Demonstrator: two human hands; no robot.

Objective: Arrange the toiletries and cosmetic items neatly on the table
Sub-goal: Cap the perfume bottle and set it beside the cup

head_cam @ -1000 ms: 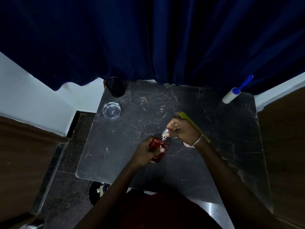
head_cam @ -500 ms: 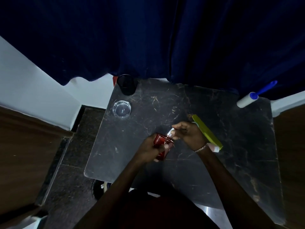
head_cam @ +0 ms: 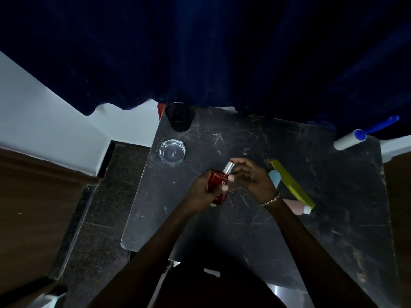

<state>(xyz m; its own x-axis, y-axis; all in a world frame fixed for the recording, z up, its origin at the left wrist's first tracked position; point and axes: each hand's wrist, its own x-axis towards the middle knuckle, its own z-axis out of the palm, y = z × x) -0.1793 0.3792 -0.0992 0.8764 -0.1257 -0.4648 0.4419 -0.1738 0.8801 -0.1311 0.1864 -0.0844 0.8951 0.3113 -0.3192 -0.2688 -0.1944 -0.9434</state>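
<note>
While the left hand (head_cam: 201, 193) grips the small red glass bottle (head_cam: 218, 187) round its body, fingers and thumb curled on it, the right hand (head_cam: 252, 177) appears to pinch the bottle's silver cap (head_cam: 229, 167) between thumb and forefinger. The bottle is held tilted just above the middle of the dark veined marble table (head_cam: 289, 241), cap pointing away and to the right.

Being glass, it is likely rigid, dense for its size, smooth enough to slip, and liable to chip against stone. The body is the safer hold, since the cap may pull off. It should go down gently on its flat base.

The tabletop looks hard and glossy. Near its far left corner stand a black cup (head_cam: 179, 116) and a clear glass ashtray (head_cam: 172, 151). Right of the hands lies a long yellow-green flat strip (head_cam: 291, 183), with a pale blue item (head_cam: 275, 177) and a pink tube (head_cam: 297, 207) just beside it. A white lint roller with a blue handle (head_cam: 351, 141) sits at the far right corner. A dark blue curtain (head_cam: 200, 52) hangs behind, in dim light.
</note>
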